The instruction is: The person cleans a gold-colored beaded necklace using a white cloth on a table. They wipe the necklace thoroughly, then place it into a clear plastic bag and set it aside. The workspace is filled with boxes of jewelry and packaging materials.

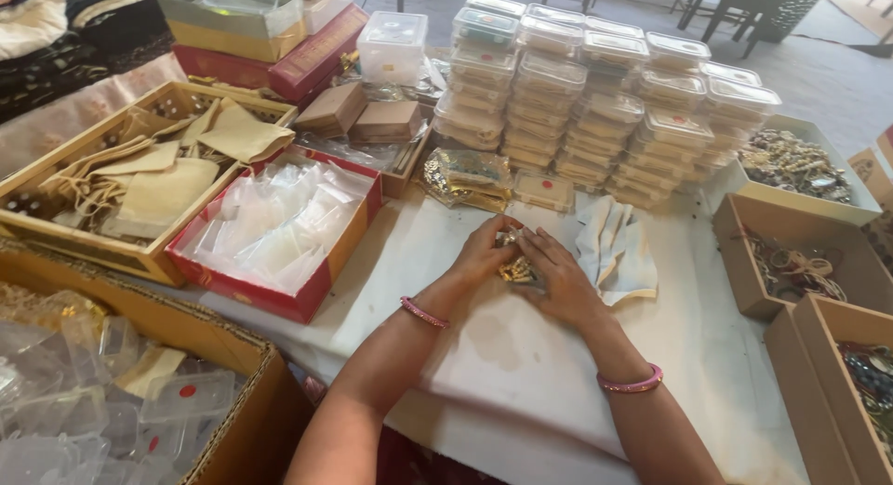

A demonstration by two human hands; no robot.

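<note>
I see both sets of fingers curled close together, pinching a small gold trinket between the left hand and right hand at table centre. White gloves lie at three o'clock, stacked plastic boxes at twelve.

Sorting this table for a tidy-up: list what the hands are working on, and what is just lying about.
In hand:
left hand
right hand
gold jewellery piece, held between both

Lying about:
white gloves
stacked clear lidded boxes
red box of clear pouches
wooden tray of beige cloth bags
</note>
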